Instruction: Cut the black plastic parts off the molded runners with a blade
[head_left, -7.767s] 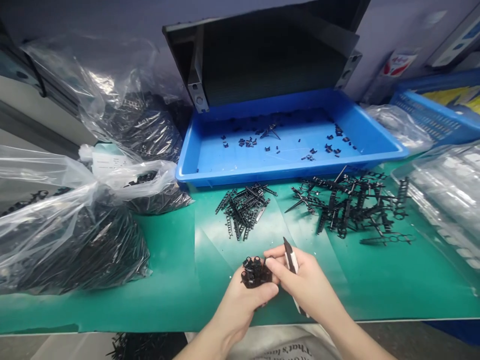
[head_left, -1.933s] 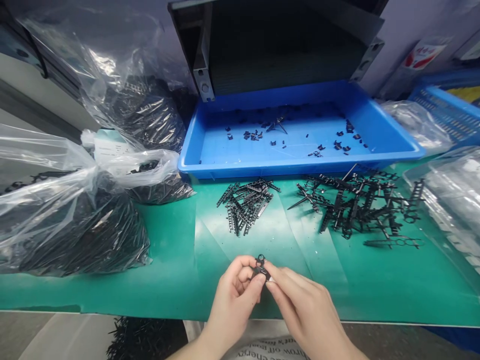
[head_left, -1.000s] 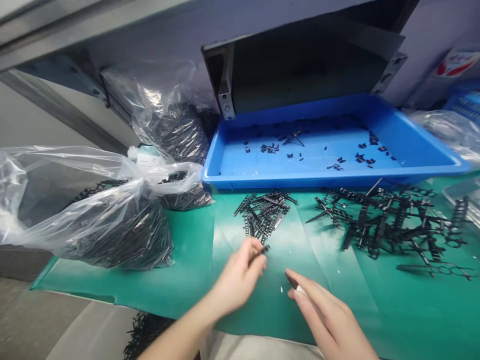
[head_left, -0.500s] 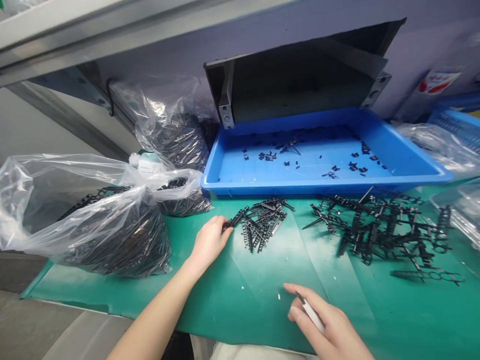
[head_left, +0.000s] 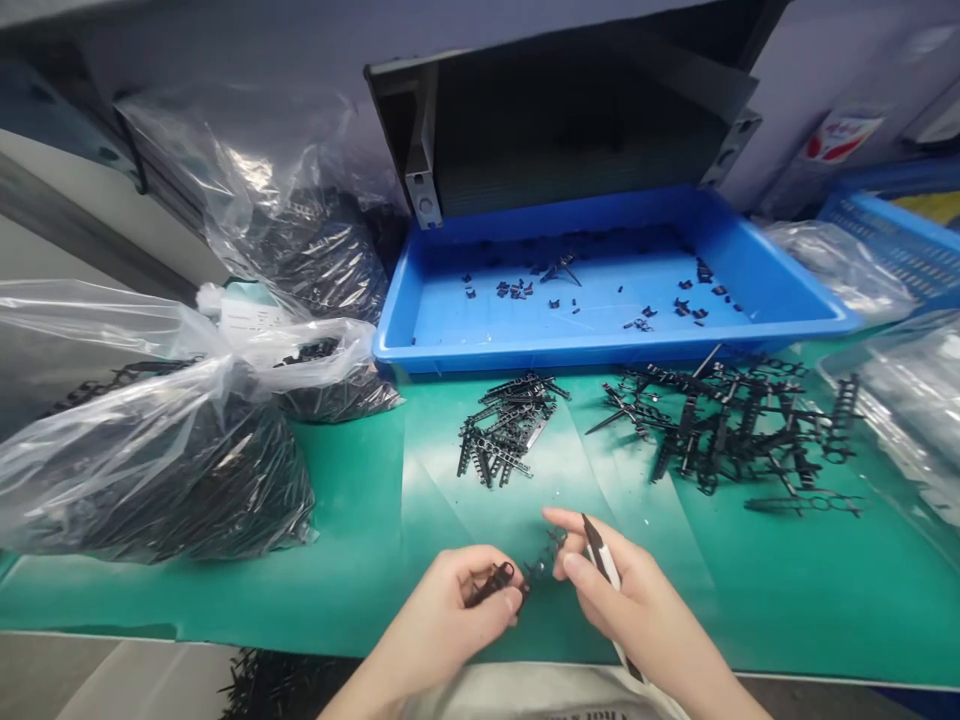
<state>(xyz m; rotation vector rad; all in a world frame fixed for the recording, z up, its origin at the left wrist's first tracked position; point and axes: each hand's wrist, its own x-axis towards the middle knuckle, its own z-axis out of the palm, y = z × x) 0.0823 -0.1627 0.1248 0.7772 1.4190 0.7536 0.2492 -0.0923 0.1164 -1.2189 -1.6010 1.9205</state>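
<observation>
My left hand (head_left: pixel 472 605) is closed around a black plastic strip (head_left: pixel 499 578) near the front edge of the table. The strip's far end, with small loops, is smeared by motion and reaches toward my right fingertips; whether they touch it I cannot tell. In my right hand (head_left: pixel 626 590) lies a slim white-and-black pen-like tool (head_left: pixel 602 553), its dark end pointing up and away. Beyond my hands is a small pile of black perforated strips (head_left: pixel 506 425). To the right spreads a larger heap of black plastic parts (head_left: pixel 750 425).
A blue tray (head_left: pixel 615 350) with small black bits stands at the back. Clear bags of black parts (head_left: pixel 202 480) crowd the left side, and a clear plastic container (head_left: pixel 900 400) is at the right. A metal-bracketed dark panel (head_left: pixel 585 140) overhangs the tray.
My left hand has come back from the small pile to the front, now with a black strip in it. My right hand has moved slightly up, close beside it. The view has shifted.
</observation>
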